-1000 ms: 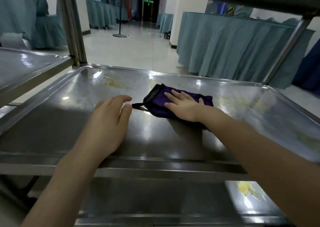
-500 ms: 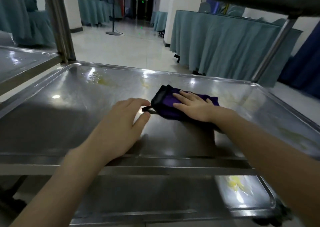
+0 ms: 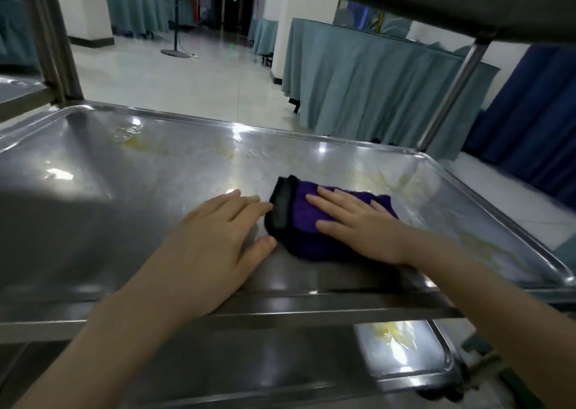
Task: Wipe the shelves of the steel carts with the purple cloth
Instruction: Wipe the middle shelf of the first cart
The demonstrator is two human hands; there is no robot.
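A folded purple cloth with a black edge lies on the middle shelf of the steel cart. My right hand presses flat on top of the cloth, fingers spread. Flat on the bare steel just left of the cloth rests my left hand, whose fingertips touch the cloth's black edge. Yellowish smears mark the shelf at the back left and along the right side.
A lower shelf with a yellow smear shows below. The upper shelf hangs overhead. Cart posts stand at the back left and back right. A second cart's shelf is at left. Draped tables stand beyond.
My left hand has slid right across the shelf until it touches the cloth. The right hand and cloth have shifted a little to the right and nearer.
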